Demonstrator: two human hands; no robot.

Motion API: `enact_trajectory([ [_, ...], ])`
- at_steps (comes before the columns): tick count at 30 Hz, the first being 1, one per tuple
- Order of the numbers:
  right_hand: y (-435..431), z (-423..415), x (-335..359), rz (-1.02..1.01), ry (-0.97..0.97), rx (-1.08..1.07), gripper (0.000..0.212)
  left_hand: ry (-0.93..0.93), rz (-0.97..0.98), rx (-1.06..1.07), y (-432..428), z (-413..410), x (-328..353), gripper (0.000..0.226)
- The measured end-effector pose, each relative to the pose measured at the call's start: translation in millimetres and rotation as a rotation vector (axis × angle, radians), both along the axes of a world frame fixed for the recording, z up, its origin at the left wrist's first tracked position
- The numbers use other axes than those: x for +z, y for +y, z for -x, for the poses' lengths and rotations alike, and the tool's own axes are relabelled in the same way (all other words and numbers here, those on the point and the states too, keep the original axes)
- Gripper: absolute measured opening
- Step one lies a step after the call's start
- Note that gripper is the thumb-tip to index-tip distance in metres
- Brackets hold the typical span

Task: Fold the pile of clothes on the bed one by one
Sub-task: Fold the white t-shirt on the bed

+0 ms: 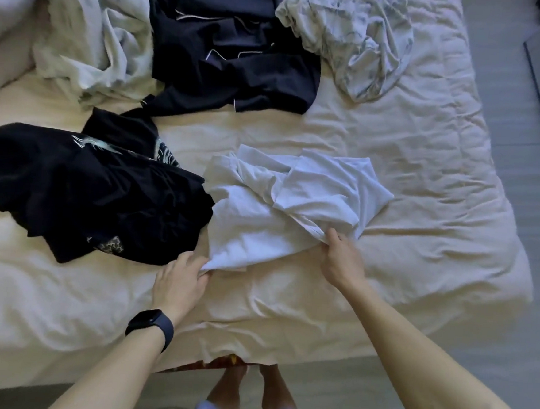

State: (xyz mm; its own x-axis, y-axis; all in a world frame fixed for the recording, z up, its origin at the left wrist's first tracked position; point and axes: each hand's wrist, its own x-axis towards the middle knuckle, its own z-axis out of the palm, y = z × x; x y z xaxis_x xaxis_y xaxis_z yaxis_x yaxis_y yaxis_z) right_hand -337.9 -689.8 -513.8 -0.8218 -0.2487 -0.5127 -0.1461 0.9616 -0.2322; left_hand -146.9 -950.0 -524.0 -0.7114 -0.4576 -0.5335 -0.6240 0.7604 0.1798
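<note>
Left hand [182, 275], watch [151, 324] at the wrist, grips the near left corner of the white garment [261, 216], fingers curled round the cloth. Right hand [340, 257] pinches the same near edge farther right, where a fold bunches up. The garment lies crumpled on the bed [421, 215], just ahead of the person, its far half doubled over itself.

Step in hand, as judged: spreading the piece flat before the first fold. To do it well, draw the two hands apart along the edge until it runs straight, lift and shake lightly so the doubled far half drops open, then lay it on the bare sheet to the right, away from the black garment [87, 198] that touches its left side. Smooth creases outward before folding.

Farther off: a navy garment [228, 57] with pale piping, a pale patterned garment [353, 41] and a light heap [92, 32], all unfolded.

No brand, label or legible writing; the black garment bears pale print, not readable as text.
</note>
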Motion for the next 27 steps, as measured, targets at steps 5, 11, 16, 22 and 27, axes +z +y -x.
enact_trajectory([
  [5,0.6,-7.7,116.7,0.452,0.109,-0.267,0.015,0.221,-0.031,0.160,-13.1,9.9,103.9,0.028],
  [11,-12.0,0.9,270.6,0.657,0.207,-0.225,0.013,0.313,0.008,0.232,-47.2,39.9,243.8,0.028],
  [16,-43.2,-1.7,351.7,0.776,0.124,-0.119,0.020,0.364,-0.159,0.059,-48.3,72.1,318.3,0.055],
  [22,-95.2,-27.3,408.7,0.992,-0.121,-0.215,0.009,0.651,-0.432,-0.100,-0.3,75.6,381.4,0.064],
  [27,-132.8,-42.7,445.3,1.195,-0.412,-0.300,0.016,0.858,-0.374,0.024,-16.9,66.0,419.1,0.056],
])
